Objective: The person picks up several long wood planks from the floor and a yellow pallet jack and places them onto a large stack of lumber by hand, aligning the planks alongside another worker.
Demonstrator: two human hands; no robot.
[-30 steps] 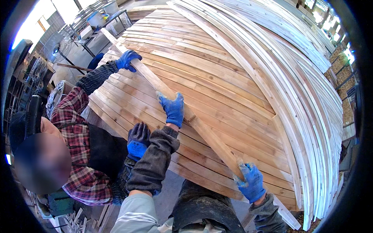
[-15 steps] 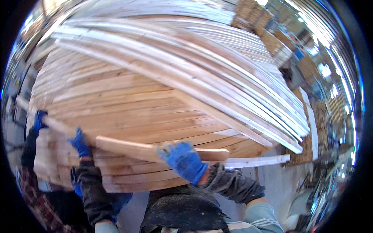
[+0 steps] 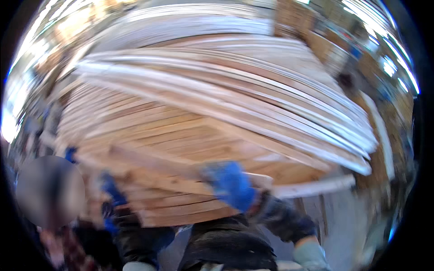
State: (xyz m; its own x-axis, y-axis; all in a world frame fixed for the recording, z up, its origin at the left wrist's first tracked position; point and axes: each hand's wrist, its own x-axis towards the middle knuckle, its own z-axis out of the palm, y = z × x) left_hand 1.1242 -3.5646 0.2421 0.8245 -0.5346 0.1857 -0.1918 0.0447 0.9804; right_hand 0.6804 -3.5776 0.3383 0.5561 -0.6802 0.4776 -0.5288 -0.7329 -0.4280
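My right hand [image 3: 231,186], in a blue work glove, is closed around a short wooden board [image 3: 158,161] near its right end. That board lies slantwise over the layer of planks [image 3: 181,198] in front of me. To the left, my left hand [image 3: 113,189], also gloved in blue, is at the near edge of the stack, below the board's left end. Motion smears its fingers, so whether it holds anything does not show. Beyond it is a co-worker's blue-gloved hand [image 3: 71,154] at the stack's left edge.
Long pale boards [image 3: 226,99] lie diagonally across the far side of the stack. One plank [image 3: 316,186] sticks out past the right edge. A co-worker [image 3: 58,239] stands close on my left. Stacked timber [image 3: 296,20] rises at the back right.
The whole view has shifted and blurred. My right hand still grips the board, whose left end has swung away from me. My left hand has dropped nearer to me, apart from the board.
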